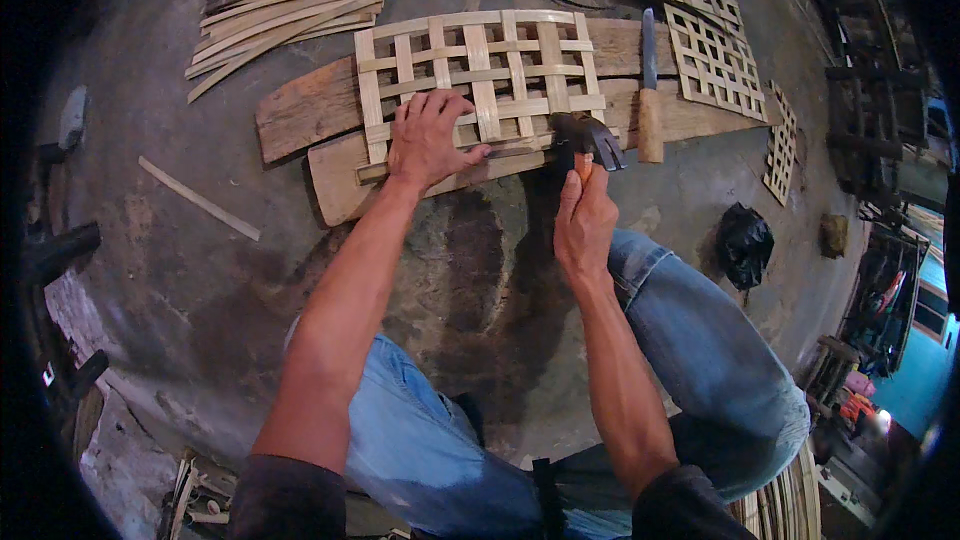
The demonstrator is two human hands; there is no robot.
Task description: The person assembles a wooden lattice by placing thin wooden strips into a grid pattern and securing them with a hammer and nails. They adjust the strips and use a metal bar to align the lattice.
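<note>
A panel of woven pale wooden or bamboo strips [483, 85] lies across two planks on the floor in front of me. My left hand [428, 138] holds down its near left part, fingers curled over the strips and thumb stretched along the near edge. In my right hand [586, 217] is a claw hammer [600, 144], gripped by its orange handle. The dark hammer head is at the panel's near right corner; whether it touches the strips I cannot tell. Just right of the hammer, a knife [650, 90] with a wooden handle lies on the planks.
The worn plank [340, 175] sits on a concrete floor. Loose strips [290, 15] are piled at the far left, with a single strip [200, 198] nearer. More woven panels [715, 60] lie at the far right. A black plastic bag [746, 245] is beside my right knee.
</note>
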